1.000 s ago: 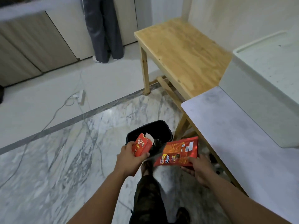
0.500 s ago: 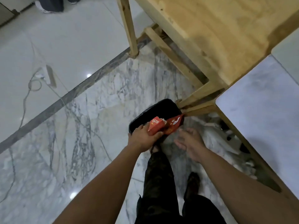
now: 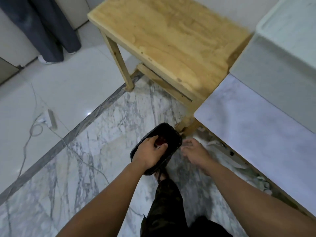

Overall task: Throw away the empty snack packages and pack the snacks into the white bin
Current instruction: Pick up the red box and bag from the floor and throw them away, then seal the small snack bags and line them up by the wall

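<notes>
Marble floor (image 3: 95, 151) spreads beneath my hands. A wooden table (image 3: 167, 40) stands well beyond my fingers, and a white bin (image 3: 280, 69) sits on a pale marbled tabletop (image 3: 253, 127), up to the right of my right hand. Directly under my left hand (image 3: 147, 153) is a black trash bin (image 3: 168, 130); my fingers are spread loosely over its mouth, gripping nothing. Just past my fingertips, something red, a snack package (image 3: 160, 140), lies dimly inside. My right hand (image 3: 195, 151) hovers just beside the trash bin, fingers relaxed, holding nothing.
</notes>
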